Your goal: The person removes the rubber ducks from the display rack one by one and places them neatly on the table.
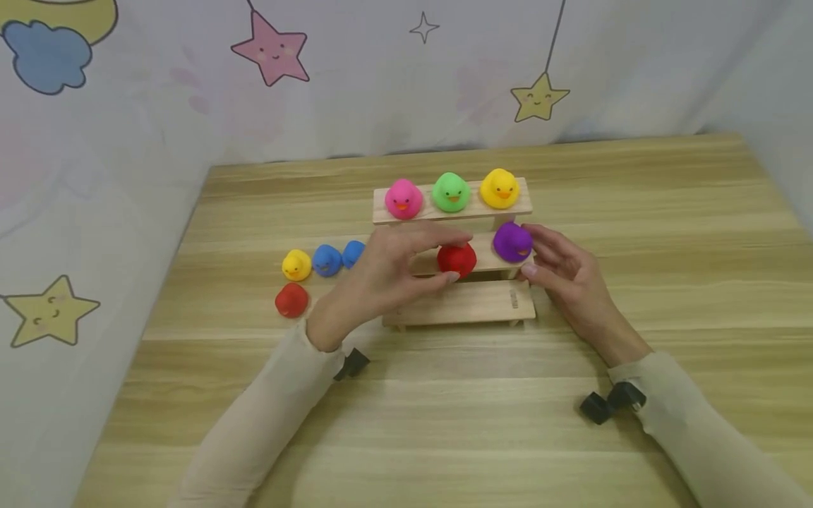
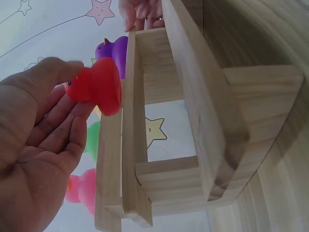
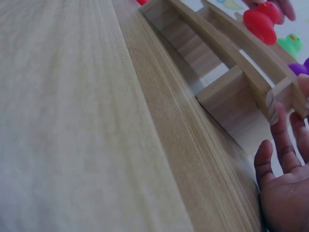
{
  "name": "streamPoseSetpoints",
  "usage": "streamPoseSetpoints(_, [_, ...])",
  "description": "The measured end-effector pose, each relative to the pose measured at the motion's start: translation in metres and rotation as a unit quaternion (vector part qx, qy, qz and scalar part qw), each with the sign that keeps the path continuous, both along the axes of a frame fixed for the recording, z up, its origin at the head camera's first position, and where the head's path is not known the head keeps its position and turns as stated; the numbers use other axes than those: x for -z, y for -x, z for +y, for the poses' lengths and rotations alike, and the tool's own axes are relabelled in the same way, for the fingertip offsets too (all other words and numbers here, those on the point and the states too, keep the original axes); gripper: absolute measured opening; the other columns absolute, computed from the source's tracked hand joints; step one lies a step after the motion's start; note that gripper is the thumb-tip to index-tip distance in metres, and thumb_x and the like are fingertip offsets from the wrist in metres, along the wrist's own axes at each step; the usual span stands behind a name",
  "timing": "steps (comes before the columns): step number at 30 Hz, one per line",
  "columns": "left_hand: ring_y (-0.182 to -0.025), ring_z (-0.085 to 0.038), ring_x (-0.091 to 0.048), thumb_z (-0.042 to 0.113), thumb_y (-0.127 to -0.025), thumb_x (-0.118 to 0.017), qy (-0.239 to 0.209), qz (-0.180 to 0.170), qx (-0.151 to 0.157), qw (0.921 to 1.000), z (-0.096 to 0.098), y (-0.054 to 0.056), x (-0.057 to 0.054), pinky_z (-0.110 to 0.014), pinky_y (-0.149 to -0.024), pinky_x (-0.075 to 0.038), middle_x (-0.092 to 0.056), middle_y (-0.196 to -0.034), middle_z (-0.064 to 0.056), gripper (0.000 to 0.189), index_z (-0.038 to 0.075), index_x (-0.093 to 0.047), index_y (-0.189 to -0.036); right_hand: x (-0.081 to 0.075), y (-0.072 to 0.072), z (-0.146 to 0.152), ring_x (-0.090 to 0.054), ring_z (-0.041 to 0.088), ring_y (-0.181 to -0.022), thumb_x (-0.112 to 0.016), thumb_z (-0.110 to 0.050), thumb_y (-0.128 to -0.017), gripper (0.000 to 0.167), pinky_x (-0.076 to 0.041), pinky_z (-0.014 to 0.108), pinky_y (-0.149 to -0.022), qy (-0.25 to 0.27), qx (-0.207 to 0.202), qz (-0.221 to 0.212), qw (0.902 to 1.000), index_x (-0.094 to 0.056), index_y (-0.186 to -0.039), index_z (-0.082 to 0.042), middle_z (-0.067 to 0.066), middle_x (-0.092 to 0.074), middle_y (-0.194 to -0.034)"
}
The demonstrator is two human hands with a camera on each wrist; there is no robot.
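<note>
A red rubber duck [image 1: 456,259] is pinched between the thumb and fingers of my left hand [image 1: 396,264], over the middle step of a wooden three-step stand [image 1: 457,303]. In the left wrist view this red duck [image 2: 104,87] has its flat base turned toward the step. A purple rubber duck [image 1: 512,243] sits at the right end of the middle step. My right hand [image 1: 571,279] is beside that duck, its fingers loosely bent at the stand's right end. In the right wrist view, the fingers [image 3: 285,145] reach along the stand's side.
Pink [image 1: 403,199], green [image 1: 451,192] and yellow [image 1: 500,188] ducks stand on the top step. Left of the stand, on the table [image 1: 444,423], are a small yellow duck [image 1: 296,265], two blue ducks [image 1: 327,260] and another red duck [image 1: 292,300]. A patterned cloth [image 1: 368,106] hangs behind.
</note>
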State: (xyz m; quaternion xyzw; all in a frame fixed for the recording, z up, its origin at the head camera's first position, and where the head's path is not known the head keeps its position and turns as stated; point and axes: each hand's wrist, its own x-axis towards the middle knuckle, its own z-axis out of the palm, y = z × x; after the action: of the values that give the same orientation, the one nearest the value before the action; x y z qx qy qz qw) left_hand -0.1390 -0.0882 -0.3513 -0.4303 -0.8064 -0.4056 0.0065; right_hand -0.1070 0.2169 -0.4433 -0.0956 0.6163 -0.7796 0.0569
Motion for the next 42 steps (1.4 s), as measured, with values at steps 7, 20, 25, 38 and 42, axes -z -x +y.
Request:
streamPoseSetpoints(7, [-0.121,-0.023,-0.076,0.006,-0.091,-0.085,-0.004,0.025,0.022,0.9994,0.001,-0.002,-0.004,-0.035,-0.104,-0.063,-0.079,-0.131,-0.012,0.046,0.0,-0.072,-0.135,0.002,-0.001,0.001,-0.074,0.011,-0.117,-0.059,0.012,-0.102,0.058,-0.063,0.022,-0.092,0.009,0.001,0.004,0.9999,-0.05,-0.157,-0.003,-0.001,-0.065,-0.155])
streamPoseSetpoints(20, [-0.119,-0.022,-0.075,0.005,-0.089,-0.087,-0.046,0.027,0.015,0.9985,-0.002,-0.001,-0.006,-0.039,-0.105,-0.063,-0.079,-0.13,-0.011,0.048,0.001,-0.072,-0.135,0.003,0.0,0.001,-0.074,0.012,-0.115,-0.058,0.012,-0.102,0.06,-0.063,0.022,-0.092,0.011,0.003,0.004,0.9999,-0.047,-0.159,-0.001,0.001,-0.063,-0.156])
streamPoseSetpoints(25, [-0.115,-0.019,-0.076,0.007,-0.088,-0.089,-0.051,0.024,-0.001,0.9984,-0.01,-0.006,-0.006,-0.04,-0.101,-0.064,-0.08,-0.126,-0.009,0.046,0.002,-0.074,-0.131,0.004,0.001,-0.002,-0.075,0.012,-0.107,-0.057,0.013,-0.101,0.06,-0.064,0.023,-0.089,0.017,-0.001,0.012,0.9998,-0.047,-0.158,0.0,-0.001,-0.066,-0.153])
streamPoseSetpoints(38, [-0.109,-0.017,-0.075,0.004,-0.083,-0.092,-0.057,0.043,-0.054,0.996,-0.048,-0.019,-0.009,-0.034,-0.096,-0.064,-0.082,-0.115,-0.005,0.042,0.004,-0.078,-0.123,0.001,0.0,-0.002,-0.075,0.012,-0.112,-0.057,0.014,-0.101,0.059,-0.064,0.023,-0.091,0.02,-0.003,0.014,0.9997,-0.051,-0.157,-0.003,-0.003,-0.068,-0.151])
streamPoseSetpoints(42, [-0.11,-0.018,-0.076,0.004,-0.082,-0.092,-0.048,0.055,-0.07,0.9949,-0.056,-0.02,-0.009,-0.02,-0.098,-0.06,-0.082,-0.115,-0.005,0.043,0.005,-0.078,-0.123,0.0,-0.001,-0.002,-0.074,0.012,-0.115,-0.057,0.014,-0.101,0.059,-0.063,0.023,-0.091,0.014,0.003,0.009,0.9999,-0.049,-0.157,-0.002,-0.003,-0.068,-0.151])
